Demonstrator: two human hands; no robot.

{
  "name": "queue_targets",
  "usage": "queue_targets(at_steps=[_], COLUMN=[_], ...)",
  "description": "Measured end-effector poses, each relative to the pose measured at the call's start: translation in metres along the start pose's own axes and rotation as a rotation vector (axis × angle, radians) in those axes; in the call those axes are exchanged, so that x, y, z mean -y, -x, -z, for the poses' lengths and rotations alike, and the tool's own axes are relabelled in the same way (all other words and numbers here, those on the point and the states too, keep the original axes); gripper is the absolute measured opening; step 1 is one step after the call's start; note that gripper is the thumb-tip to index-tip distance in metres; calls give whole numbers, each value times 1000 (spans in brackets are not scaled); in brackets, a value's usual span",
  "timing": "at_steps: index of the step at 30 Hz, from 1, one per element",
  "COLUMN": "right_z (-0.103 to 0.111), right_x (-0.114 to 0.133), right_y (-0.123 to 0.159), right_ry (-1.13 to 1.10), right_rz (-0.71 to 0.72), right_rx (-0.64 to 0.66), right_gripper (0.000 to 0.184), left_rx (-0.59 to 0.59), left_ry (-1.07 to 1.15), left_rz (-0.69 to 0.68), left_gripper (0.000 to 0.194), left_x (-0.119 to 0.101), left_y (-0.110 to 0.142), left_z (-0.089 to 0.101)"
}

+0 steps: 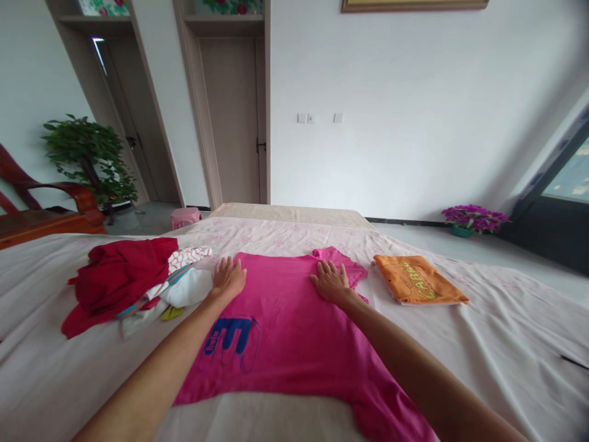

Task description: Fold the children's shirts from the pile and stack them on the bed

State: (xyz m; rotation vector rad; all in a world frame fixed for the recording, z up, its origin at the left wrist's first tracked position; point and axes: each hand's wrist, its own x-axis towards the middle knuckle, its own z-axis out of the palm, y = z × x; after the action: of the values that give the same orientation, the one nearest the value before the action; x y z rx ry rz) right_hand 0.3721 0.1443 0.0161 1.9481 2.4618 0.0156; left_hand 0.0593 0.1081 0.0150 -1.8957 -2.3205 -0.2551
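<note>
A pink T-shirt [285, 331] with a blue printed design lies spread out in front of me on a pale patterned cloth [267, 236]. My left hand [229, 277] rests palm down at the shirt's far left corner, fingers stretched out. On the far right part of the shirt, my right hand [330, 281] lies flat with its fingers apart. Beyond and beside the right hand, a sleeve of the shirt is bunched in folds. The near right part of the shirt runs under my right forearm and is partly hidden by it.
Left of the shirt is a heap of clothes with a red garment [126, 273] and a white one [188, 288]. A folded orange garment [418, 279] lies to the right. Past the cloth stand a pink stool [185, 217], a wooden chair [78, 196] and purple flowers [476, 218].
</note>
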Motion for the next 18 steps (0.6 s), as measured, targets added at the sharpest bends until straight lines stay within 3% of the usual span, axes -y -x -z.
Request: queue_targets(at_steps=[3, 5, 9, 12, 18], right_z=[8, 7, -3, -9, -12], right_x=[30, 52, 69, 48, -22], right_y=[26, 53, 102, 120, 137], right_ry=[-51, -126, -179, -137, -57], right_rz=[-22, 77, 318, 328, 212], right_rx=[40, 35, -15, -57, -103], right_gripper=[73, 74, 74, 70, 67], left_rx=[20, 40, 73, 81, 51], left_ry=[36, 73, 110, 83, 28], left_rz=[-105, -190, -312, -324, -267], left_gripper=[61, 63, 66, 68, 70], left_x=[-37, -56, -60, -36, 13], left_y=[38, 67, 113, 125, 133], left_z=[6, 8, 8, 8, 7])
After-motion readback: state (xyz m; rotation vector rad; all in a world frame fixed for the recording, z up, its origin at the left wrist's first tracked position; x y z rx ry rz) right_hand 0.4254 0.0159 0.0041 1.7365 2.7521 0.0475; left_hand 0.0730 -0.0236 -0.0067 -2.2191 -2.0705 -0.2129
